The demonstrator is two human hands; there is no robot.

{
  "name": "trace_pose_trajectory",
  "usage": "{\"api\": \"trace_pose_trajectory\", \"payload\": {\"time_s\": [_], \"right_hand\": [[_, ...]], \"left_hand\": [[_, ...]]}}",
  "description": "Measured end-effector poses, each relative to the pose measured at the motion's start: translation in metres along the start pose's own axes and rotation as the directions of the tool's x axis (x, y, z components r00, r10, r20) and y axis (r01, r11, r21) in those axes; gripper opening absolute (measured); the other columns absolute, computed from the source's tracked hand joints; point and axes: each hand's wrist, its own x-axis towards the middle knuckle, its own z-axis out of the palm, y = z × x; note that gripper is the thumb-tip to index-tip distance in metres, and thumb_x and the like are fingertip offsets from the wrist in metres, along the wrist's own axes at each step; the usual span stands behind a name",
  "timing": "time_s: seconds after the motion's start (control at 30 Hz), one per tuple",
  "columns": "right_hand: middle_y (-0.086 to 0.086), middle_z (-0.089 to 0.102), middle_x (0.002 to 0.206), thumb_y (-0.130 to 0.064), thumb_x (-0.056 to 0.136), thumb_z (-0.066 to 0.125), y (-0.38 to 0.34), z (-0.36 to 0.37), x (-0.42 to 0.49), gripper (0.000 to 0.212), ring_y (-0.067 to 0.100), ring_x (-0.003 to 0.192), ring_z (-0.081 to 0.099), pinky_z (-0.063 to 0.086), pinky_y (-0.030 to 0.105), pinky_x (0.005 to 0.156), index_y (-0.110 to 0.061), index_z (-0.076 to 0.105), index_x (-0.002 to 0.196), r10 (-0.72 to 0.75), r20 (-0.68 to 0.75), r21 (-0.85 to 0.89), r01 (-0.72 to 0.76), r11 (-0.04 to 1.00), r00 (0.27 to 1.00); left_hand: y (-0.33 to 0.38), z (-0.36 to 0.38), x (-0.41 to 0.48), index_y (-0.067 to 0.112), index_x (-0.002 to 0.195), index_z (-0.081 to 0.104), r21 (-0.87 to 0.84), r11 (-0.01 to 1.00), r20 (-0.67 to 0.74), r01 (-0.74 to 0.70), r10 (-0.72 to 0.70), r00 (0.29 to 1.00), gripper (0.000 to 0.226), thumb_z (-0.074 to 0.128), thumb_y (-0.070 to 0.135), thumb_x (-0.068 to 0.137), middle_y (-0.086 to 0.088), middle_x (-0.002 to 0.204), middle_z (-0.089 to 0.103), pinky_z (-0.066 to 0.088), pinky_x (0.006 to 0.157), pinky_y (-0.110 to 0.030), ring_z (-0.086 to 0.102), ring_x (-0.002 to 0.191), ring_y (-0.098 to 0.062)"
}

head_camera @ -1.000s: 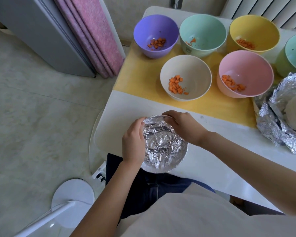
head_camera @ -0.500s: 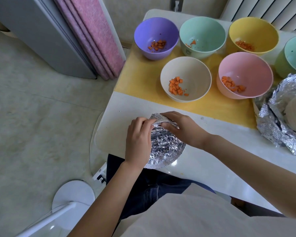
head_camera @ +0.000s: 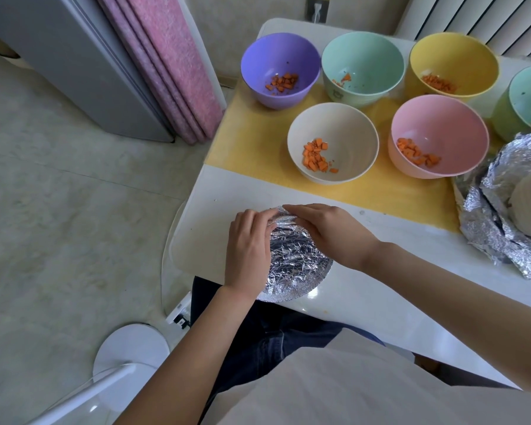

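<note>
Item: foil-wrapped round dish (head_camera: 298, 265), at the near edge of the white desk (head_camera: 380, 289). Far rim and left side hidden beneath the hands; contents not visible. Surface crinkled, silver, glinting. Left hand (head_camera: 247, 250) curls over left rim; right hand (head_camera: 328, 231) lies flat, fingers straight, pressing far rim.

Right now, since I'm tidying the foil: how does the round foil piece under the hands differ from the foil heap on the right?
The round foil piece lies flat; the foil heap stands bulky, wrapped round something pale. The left hand and right hand touch the piece; the heap is untouched. Both are crinkled silver.
</note>
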Motion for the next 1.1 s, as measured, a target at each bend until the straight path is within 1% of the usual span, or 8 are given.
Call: {"api": "trace_pose_trajectory", "payload": {"time_s": [0.1,0.27,0.53,0.6,0.7,0.87,1.0,1.1], "right_hand": [[0.014,0.068,0.112,-0.002,0.09,0.055,-0.003,-0.001,-0.001,0.036,0.034,0.096,0.065,0.054,0.04,0.076,-0.006,0.058,0.125,-0.037,0.001,-0.045,0.037,0.998,0.999],[0.011,0.069,0.111,0.02,0.067,0.057,-0.002,0.002,-0.002,0.062,0.032,0.087,0.068,0.057,0.04,0.066,-0.006,0.06,0.123,-0.063,0.032,-0.103,0.066,0.992,0.998],[0.01,0.055,0.133,0.005,0.089,0.051,-0.001,0.005,-0.003,0.051,0.027,0.117,0.056,0.049,0.041,0.091,-0.008,0.043,0.138,-0.023,0.082,-0.103,0.032,0.994,0.996],[0.008,0.047,0.141,0.01,0.086,0.046,-0.003,0.004,-0.003,0.06,0.024,0.123,0.051,0.045,0.039,0.097,-0.01,0.038,0.141,-0.003,0.115,-0.088,0.014,0.996,0.993],[0.005,0.044,0.144,0.019,0.072,0.04,-0.008,-0.002,-0.001,0.076,0.024,0.125,0.05,0.043,0.038,0.098,-0.012,0.039,0.141,0.022,0.167,-0.081,-0.008,0.997,0.986],[0.008,0.047,0.141,0.019,0.072,0.039,-0.016,-0.005,0.002,0.07,0.027,0.124,0.05,0.043,0.04,0.095,-0.007,0.043,0.137,-0.003,0.179,-0.118,0.025,0.993,0.984],[0.003,0.039,0.147,0.017,0.074,0.037,-0.016,-0.01,0.007,0.077,0.02,0.129,0.044,0.039,0.03,0.099,-0.012,0.032,0.144,0.002,0.283,-0.107,0.029,0.994,0.959],[0.002,0.042,0.144,0.019,0.071,0.037,-0.013,-0.01,0.009,0.077,0.022,0.124,0.049,0.041,0.032,0.096,-0.013,0.038,0.141,-0.015,0.324,-0.056,0.035,0.998,0.946]], "left_hand": [[-0.001,0.0,0.0,0.008,0.118,0.057,0.014,1.0,0.007,-0.003,0.003,1.0,0.03,0.041,0.016,0.095,-0.007,0.087,0.052,0.04,0.076,-0.031,0.044,0.083,-0.018],[-0.002,0.0,-0.001,0.007,0.108,0.062,-0.02,1.0,-0.007,-0.011,0.011,1.0,0.027,0.04,0.016,0.094,0.001,0.094,0.041,0.044,0.073,-0.036,0.047,0.084,-0.02],[-0.001,0.003,-0.003,0.007,0.107,0.063,-0.029,0.999,-0.053,-0.045,0.043,0.998,0.03,0.038,0.022,0.099,0.0,0.088,0.039,0.042,0.072,-0.035,0.044,0.079,-0.02],[0.0,0.003,-0.004,0.012,0.104,0.055,-0.055,0.998,-0.056,-0.036,0.033,0.998,0.018,0.042,0.02,0.097,-0.003,0.09,0.044,0.041,0.074,-0.033,0.044,0.081,-0.02],[0.0,0.003,-0.008,0.016,0.092,0.043,-0.082,0.997,-0.067,-0.017,0.012,0.998,0.002,0.044,0.016,0.093,-0.012,0.083,0.051,0.039,0.072,-0.033,0.042,0.08,-0.02],[-0.002,0.005,-0.01,0.016,0.088,0.042,-0.078,0.997,-0.077,-0.02,0.014,0.997,0.006,0.045,0.015,0.093,-0.012,0.081,0.05,0.039,0.071,-0.033,0.042,0.079,-0.02],[-0.004,0.005,-0.011,0.016,0.089,0.043,-0.086,0.996,-0.087,-0.039,0.032,0.996,0.006,0.046,0.014,0.093,-0.003,0.087,0.043,0.039,0.072,-0.033,0.042,0.079,-0.02],[-0.004,0.005,-0.01,0.016,0.091,0.044,-0.082,0.994,-0.084,-0.066,0.059,0.995,0.005,0.046,0.013,0.093,0.001,0.088,0.039,0.04,0.073,-0.032,0.043,0.08,-0.021]]}}
